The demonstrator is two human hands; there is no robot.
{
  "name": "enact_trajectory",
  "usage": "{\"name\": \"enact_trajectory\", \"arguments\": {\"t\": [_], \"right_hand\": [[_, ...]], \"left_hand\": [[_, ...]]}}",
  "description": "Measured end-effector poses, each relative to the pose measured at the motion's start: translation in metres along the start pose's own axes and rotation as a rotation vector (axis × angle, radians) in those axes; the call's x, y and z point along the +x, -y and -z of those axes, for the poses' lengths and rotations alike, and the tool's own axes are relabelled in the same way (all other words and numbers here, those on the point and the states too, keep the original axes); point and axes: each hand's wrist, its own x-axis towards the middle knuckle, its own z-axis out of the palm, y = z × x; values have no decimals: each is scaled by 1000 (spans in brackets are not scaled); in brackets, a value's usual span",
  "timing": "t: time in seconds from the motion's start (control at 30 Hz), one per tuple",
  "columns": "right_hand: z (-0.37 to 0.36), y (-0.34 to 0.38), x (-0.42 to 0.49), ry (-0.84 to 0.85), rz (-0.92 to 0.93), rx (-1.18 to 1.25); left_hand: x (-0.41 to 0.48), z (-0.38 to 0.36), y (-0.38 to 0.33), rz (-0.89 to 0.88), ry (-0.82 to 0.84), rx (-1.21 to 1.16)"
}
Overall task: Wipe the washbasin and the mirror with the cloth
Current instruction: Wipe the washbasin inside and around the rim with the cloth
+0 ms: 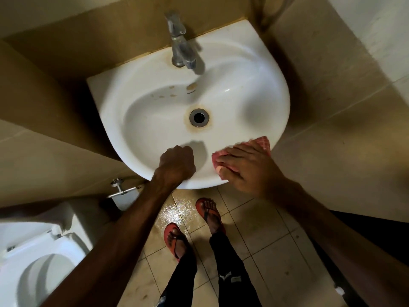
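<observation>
A white washbasin [155, 111] fills the middle of the view, with brown stains round its drain [199, 117]. A chrome tap [180, 44] stands at its back rim. My left hand [177, 163] grips the basin's front rim, fingers curled over the edge. My right hand [245, 168] lies flat with straight fingers on a red checked cloth [262, 144], pressing it onto the front right rim. Most of the cloth is hidden under the hand. No mirror is in view.
A white toilet [39, 262] with its seat down stands at the lower left. A chrome wall fitting [120, 188] sticks out below the basin's left side. Beige tiled walls close in on both sides. The tiled floor [265, 235] below is wet near my sandalled feet.
</observation>
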Motion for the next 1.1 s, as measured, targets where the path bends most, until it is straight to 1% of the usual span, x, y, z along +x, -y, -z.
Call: {"name": "enact_trajectory", "arguments": {"t": [0.03,0.1,0.17,0.2,0.3,0.47,0.53,0.67,0.8,0.87,0.97,1.0,1.1], "right_hand": [[3,2,11,117,-26,-13],[5,5,39,401,-78,-70],[-6,5,63,589,-104,-125],[-10,-3,65,636,-114,-120],[-33,-18,78,635,-133,-68],[-55,-24,110,502,-150,-74],[-56,-23,111,473,-147,-93],[-41,-14,81,521,-93,-52],[-11,-28,42,577,-22,-21],[4,-32,36,610,-33,-28],[0,-40,51,646,-84,-59],[-7,-43,59,622,-95,-80],[-25,-56,80,482,-91,-107]], "left_hand": [[0,0,2,-5,-10,7],[0,2,5,4,-17,15],[0,3,4,10,-12,18],[-3,3,-7,9,-13,22],[-8,2,-21,-6,-19,49],[-6,0,-16,-16,-53,73],[-7,0,-15,-21,-56,75],[-7,2,-13,-7,-53,69],[-6,3,-11,-17,-62,49],[-5,4,-11,-21,-73,33],[-3,5,-15,-17,-73,40],[-2,6,-17,-14,-76,49],[-2,1,-22,-14,-88,75]]}}
